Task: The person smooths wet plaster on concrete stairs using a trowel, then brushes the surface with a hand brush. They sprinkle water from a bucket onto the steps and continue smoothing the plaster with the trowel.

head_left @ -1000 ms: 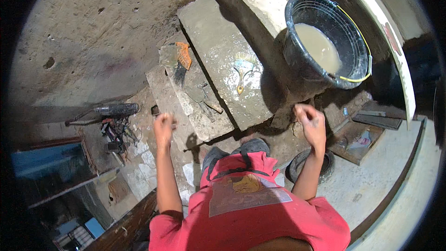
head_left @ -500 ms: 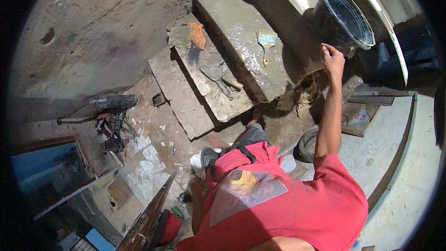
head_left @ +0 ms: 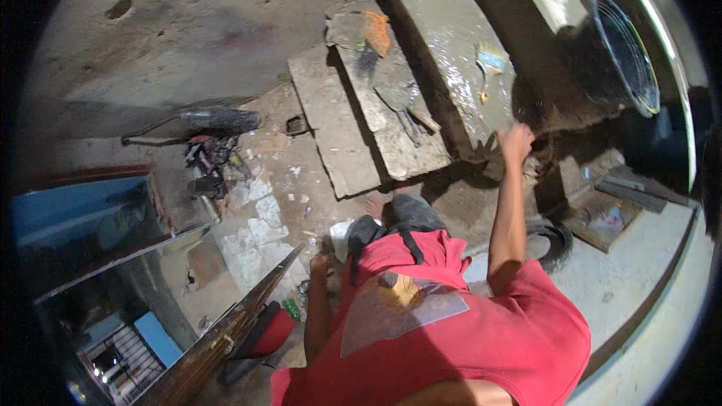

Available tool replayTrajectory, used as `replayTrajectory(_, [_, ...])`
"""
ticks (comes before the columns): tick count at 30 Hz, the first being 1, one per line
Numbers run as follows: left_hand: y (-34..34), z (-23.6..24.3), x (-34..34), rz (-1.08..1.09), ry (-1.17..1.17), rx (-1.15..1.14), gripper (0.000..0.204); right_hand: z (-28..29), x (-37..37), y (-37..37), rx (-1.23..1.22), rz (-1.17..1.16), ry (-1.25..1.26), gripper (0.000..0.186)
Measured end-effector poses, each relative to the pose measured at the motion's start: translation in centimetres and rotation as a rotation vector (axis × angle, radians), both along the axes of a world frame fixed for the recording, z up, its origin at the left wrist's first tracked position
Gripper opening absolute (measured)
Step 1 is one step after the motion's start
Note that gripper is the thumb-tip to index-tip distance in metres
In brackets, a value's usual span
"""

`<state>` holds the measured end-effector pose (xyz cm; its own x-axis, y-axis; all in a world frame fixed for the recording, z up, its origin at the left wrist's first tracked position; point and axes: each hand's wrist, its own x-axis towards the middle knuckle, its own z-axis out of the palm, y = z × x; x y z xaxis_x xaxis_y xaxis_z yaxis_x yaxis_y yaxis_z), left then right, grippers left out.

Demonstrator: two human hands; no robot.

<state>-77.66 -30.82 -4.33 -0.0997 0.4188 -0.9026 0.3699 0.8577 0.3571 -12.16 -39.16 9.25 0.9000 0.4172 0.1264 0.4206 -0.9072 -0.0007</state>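
Wet slab lies just beside the right hand, which is loosely spread, contact hard to tell.

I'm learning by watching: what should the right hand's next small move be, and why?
Probably a short forward reach to the brush: it lies on the wet slab with its handle toward the near edge, and the right hand is close by, at the slab's near corner, seemingly empty.

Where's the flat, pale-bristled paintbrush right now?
In the head view, the flat, pale-bristled paintbrush lies right of centre on the wet grey slab, beyond the person's right hand and left of the round black bucket.
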Motion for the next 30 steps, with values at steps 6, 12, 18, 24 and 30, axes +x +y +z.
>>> replayTrajectory(6, [1.6,3.6,3.5,-0.103,0.13,-0.039,0.037,-16.9,-18.1,-8.2,0.162,-0.203,1.089,0.062])
replayTrajectory(12, [0.6,2.9,6.4,-0.057,-0.122,-0.065,0.05,-20.5,-22.0,-12.8,0.154,-0.448,1.857,0.085])
replayTrajectory(18, [5.5,2.3,4.6,-0.643,0.265,0.13,0.055,-22.8,-22.0,-10.4,-0.008,-0.109,1.749,0.078])
replayTrajectory(24, [12.7,-1.1,0.9,-1.142,0.579,0.186,0.053,-28.8,-24.9,-4.0,-0.255,0.138,1.375,0.05])
replayTrajectory(30, [22.1,-3.6,-2.2,-1.328,0.545,0.381,0.044,-25.1,-28.0,0.4,-0.28,0.102,1.284,0.045])
